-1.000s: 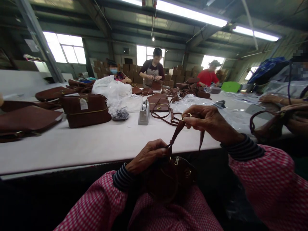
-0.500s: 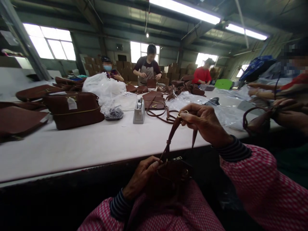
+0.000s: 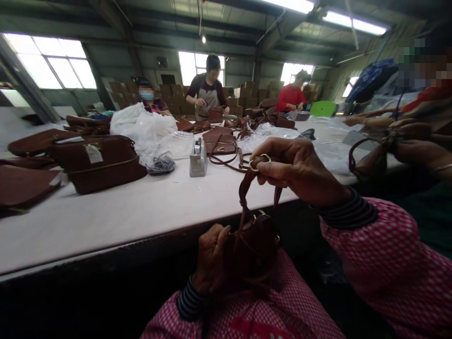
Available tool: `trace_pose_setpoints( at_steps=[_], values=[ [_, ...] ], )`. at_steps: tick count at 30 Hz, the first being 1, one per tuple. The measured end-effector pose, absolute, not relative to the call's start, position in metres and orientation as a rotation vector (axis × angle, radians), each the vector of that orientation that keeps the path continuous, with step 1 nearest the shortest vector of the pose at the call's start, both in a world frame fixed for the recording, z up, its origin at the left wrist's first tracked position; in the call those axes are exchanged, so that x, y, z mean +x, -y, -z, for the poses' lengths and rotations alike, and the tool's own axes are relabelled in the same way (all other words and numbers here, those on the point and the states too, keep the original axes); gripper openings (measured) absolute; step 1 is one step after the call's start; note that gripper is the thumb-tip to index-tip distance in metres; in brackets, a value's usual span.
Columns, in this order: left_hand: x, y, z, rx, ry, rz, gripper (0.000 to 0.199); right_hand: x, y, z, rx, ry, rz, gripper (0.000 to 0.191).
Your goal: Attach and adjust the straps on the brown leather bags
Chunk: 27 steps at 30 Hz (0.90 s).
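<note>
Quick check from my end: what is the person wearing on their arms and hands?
Both hands, left hand and right hand, are bare, with no gloves. Each arm has a loose pink-and-white checked sleeve over a dark cuff with thin pale stripes at the wrist.

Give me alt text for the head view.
The right hand lifts a brown strap by its gold ring while the left hand steadies a small brown bag in the lap. Beyond, more bags lie on a white table.

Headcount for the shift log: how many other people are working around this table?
4. One in a face mask at the far left, one in an apron at the far middle, one in red at the far right, one close on the right. Others may be out of frame.
</note>
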<state>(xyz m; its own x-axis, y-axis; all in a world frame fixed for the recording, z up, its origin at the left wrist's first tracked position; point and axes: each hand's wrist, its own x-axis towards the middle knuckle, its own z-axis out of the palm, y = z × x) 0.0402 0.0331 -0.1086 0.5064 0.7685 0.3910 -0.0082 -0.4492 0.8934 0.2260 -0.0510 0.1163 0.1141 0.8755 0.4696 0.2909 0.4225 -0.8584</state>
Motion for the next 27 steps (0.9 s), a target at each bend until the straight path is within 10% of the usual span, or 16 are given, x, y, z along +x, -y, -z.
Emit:
trace_pose_setpoints(
  at_steps=[9, 19, 27],
  values=[
    [0.042, -0.049, 0.020, 1.926, -0.192, -0.493, 0.052, 0.236, 0.013, -0.135, -1.018, 1.380, -0.381, 0.015],
    [0.033, -0.055, 0.053, 1.706, -0.472, -0.701, 0.060, 0.376, 0.053, -0.239, -0.983, 0.653, 0.174, 0.037],
    [0.014, -0.067, 0.125, 1.583, -0.755, -0.894, 0.062, 0.322, 0.083, -0.239, -0.965, 1.039, 0.050, 0.020]
  ],
)
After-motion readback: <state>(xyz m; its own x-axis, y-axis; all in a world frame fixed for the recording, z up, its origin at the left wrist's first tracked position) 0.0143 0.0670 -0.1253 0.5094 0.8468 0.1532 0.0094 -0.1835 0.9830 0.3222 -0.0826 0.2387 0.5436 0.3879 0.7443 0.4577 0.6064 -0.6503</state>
